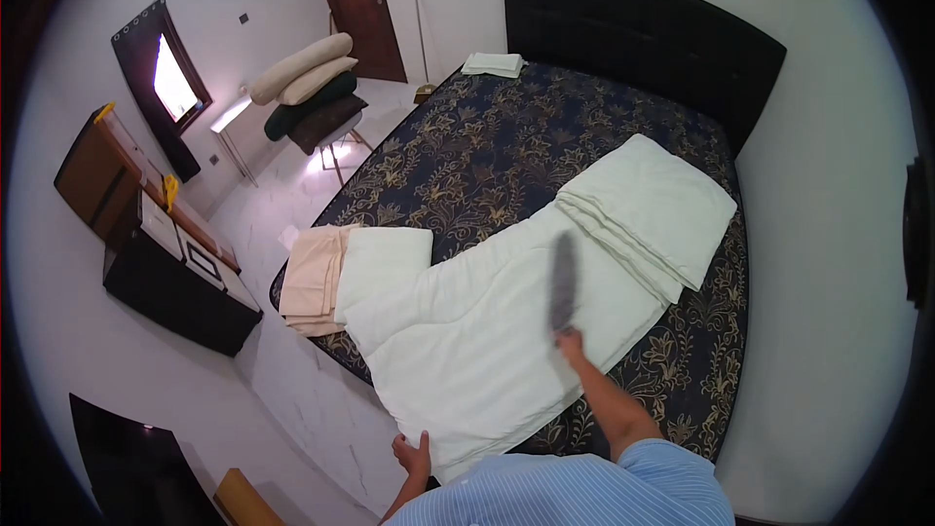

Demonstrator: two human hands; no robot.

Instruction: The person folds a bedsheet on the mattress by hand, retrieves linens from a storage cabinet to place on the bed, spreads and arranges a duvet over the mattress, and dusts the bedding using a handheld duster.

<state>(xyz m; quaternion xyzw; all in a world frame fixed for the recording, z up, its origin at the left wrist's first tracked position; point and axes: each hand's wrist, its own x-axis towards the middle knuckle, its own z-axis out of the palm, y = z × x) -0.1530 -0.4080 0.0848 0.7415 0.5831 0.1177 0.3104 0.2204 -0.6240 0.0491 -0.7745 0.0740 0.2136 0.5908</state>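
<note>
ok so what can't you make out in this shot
All in the head view:
Grey tool: exact kind and surface, blurred.
Its near end: hidden by the right hand.
Scene beyond the window: lost in glare.
Dark screen: cut off at the bottom edge.
Bed under the quilt: covered.

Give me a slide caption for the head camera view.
Right hand holds a blurred gray duster over a white comforter on a floral mattress; left hand at the comforter's near edge.

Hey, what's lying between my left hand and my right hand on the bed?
Between your left hand and right hand lies only a stretch of the white quilt, as the head view shows.
</note>
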